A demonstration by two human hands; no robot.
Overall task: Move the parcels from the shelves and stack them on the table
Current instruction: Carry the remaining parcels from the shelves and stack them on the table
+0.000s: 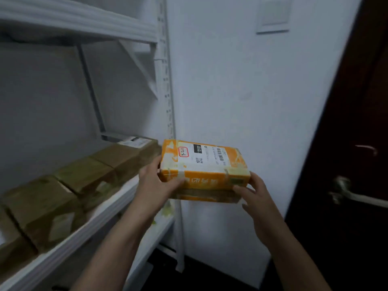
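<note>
An orange parcel with a white shipping label on top hangs in the air just right of the white shelf unit. My left hand grips its left end, thumb on the front face. My right hand holds its right front corner, fingers curled against the side. A second flat layer, taped under the orange one, shows at the bottom edge. Several brown cardboard parcels sit in a row on the shelf to the left. The table is not in view.
A white wall stands right behind the parcel. A dark wooden door with a metal handle is at the right. The upper shelf overhangs the row of brown parcels. Dark floor shows below.
</note>
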